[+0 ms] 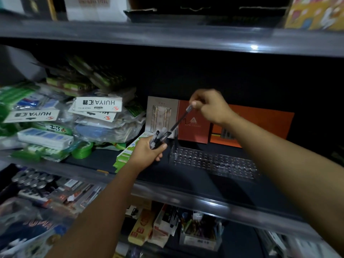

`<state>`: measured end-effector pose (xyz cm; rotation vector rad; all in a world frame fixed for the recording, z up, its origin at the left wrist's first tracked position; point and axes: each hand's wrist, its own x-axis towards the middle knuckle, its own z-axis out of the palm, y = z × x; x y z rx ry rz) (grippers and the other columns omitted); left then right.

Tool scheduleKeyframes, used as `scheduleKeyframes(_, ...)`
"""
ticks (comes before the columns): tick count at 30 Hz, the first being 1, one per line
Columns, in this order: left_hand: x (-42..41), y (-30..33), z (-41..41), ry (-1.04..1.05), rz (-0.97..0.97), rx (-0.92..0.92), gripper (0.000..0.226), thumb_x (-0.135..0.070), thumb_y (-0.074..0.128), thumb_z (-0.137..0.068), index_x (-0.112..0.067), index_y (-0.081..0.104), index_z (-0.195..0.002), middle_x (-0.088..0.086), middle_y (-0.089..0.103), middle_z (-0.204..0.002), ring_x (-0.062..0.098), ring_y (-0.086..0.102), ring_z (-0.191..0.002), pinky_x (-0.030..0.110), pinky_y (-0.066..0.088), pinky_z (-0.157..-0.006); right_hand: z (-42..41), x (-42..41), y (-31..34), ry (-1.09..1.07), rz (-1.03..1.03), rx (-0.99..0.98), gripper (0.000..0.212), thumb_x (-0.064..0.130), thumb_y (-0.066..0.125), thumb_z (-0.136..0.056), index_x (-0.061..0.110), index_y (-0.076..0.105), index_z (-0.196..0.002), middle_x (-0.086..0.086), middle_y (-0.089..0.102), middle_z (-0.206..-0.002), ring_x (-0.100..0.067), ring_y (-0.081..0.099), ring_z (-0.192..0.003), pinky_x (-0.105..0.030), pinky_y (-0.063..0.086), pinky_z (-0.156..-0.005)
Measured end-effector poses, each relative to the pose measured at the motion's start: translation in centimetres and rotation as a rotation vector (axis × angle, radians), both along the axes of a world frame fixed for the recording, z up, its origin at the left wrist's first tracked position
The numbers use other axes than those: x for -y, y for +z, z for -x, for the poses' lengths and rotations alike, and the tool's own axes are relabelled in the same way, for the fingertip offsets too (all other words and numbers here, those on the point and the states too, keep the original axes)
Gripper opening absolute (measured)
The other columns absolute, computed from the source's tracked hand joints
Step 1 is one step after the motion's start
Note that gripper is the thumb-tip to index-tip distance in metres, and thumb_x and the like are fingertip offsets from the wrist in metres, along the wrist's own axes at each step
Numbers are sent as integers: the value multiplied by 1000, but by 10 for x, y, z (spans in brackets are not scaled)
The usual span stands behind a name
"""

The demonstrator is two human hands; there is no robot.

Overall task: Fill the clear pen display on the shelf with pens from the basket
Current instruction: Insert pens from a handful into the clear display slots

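My left hand (149,151) grips a bundle of dark pens (158,137) upright over the middle shelf. My right hand (210,107) pinches the capped top of a single dark pen (179,121), which slants down to the bundle. The clear pen display (214,162), a low tray with rows of round holes, lies on the dark shelf just right of my left hand and below my right hand. One dark pen (176,146) stands at its left end. The basket is out of view.
Packets of stationery (78,116) are piled on the shelf's left half, with a green tape roll (81,149) and a green-white box (128,153) near my left hand. Orange boxes (242,123) stand behind the display. The grey shelf edge (186,196) runs below; more goods fill the lower shelf.
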<state>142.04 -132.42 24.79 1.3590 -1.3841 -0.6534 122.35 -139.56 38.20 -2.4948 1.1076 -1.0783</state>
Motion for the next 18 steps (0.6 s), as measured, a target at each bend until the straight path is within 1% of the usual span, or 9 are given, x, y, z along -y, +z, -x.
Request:
scheduleKeyframes(1,-1,-1,-1,15,2,5,11,-16,65,-88,-18,59,-79,6,60,-59,18,54,-50,32,50,-59,3,1,2,-25,17,-5,11,7,55,-93,6,65,-89,-7,60,-77,-16,54,-74,-26,40,-66)
scheduleKeyframes(4,-1,-1,-1,39,14,-10,13,-14,64,-88,-18,57,-78,6,59,-58,15,52,-48,26,48,-55,7,2,2,-86,64,-57,12,6,53,-94,3,65,-92,-11,63,-84,-20,56,-78,-26,37,-60)
scheduleKeyframes(8,0,0,0,34,24,-26,15,-13,63,-89,-20,57,-77,7,57,-58,15,50,-49,23,48,-52,2,2,-10,-96,95,-168,13,-2,50,-90,2,63,-90,-6,60,-78,-14,54,-68,-24,35,-57)
scheduleKeyframes(11,3,-1,0,28,32,-33,15,-12,63,-89,-21,58,-78,7,57,-58,16,51,-49,24,48,-52,-5,6,-23,-82,105,-235,15,-6,49,-88,1,62,-88,-8,62,-79,-18,57,-72,-23,35,-58)
scheduleKeyframes(14,6,-4,-2,34,31,-26,14,-13,64,-88,-19,58,-77,8,58,-58,19,53,-53,31,50,-56,-11,12,-34,-65,118,-294,17,-5,48,-86,6,60,-82,-7,64,-79,-24,61,-76,-26,38,-64)
scheduleKeyframes(16,7,-5,-4,43,22,-11,14,-13,65,-88,-17,58,-77,9,58,-58,19,53,-51,30,50,-55,-14,13,-38,-51,115,-320,20,-6,49,-85,12,55,-79,-5,61,-78,-24,60,-76,-27,38,-64)
scheduleKeyframes(18,8,-5,-4,49,22,1,15,-14,64,-88,-17,57,-75,8,59,-58,15,53,-48,26,50,-53,-16,14,-40,-47,114,-345,24,-7,49,-85,16,51,-78,-2,57,-77,-22,56,-73,-26,35,-64)
